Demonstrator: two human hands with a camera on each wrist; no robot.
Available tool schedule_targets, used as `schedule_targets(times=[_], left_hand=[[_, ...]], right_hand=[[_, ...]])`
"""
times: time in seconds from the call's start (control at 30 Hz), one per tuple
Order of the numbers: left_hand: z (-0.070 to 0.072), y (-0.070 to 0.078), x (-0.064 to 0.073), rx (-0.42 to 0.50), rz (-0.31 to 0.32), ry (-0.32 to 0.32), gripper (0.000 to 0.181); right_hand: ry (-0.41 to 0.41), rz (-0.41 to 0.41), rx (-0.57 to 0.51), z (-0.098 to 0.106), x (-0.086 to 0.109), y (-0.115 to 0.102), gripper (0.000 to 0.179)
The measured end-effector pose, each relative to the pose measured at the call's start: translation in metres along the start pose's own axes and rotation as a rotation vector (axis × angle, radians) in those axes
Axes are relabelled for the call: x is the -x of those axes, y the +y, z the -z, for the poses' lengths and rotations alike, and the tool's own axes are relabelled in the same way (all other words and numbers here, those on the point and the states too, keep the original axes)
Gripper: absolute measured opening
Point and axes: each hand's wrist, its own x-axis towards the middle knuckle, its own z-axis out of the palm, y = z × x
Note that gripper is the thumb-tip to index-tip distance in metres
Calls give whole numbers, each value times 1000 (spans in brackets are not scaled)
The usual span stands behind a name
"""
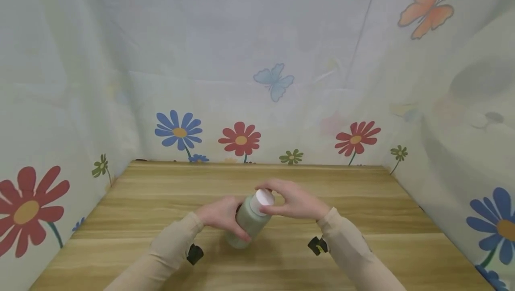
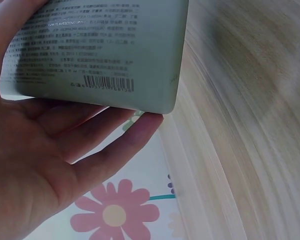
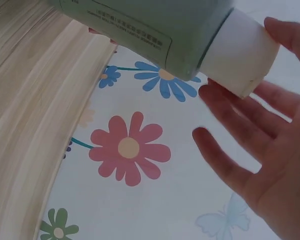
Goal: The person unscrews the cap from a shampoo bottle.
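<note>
A pale green bottle with a white cap is held tilted over the table, its cap toward the upper right. My left hand grips the bottle's body, thumb across the near side. In the left wrist view the bottle shows printed small text and a barcode, with fingers behind its lower edge. My right hand holds the white cap between thumb and fingers. The right wrist view shows the cap on the bottle's end, with the lower fingers spread away from it.
The wood-grain table lies beneath both hands. A pale curtain printed with flowers and butterflies surrounds it at the back and sides. A dark wrist-mounted piece sits by the left wrist, another dark piece by the right.
</note>
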Motion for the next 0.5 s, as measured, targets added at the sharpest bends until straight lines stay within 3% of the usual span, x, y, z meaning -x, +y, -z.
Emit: schedule_targets(times=[0.3,0.5], left_hand=[[1,-1,0,12,-45,-32,64],[1,-5,1,-11,-47,-32,65]], right_hand=[[-107,127,-88,6,-4,5,49],[-139,144,-101,5,-6,7,50]])
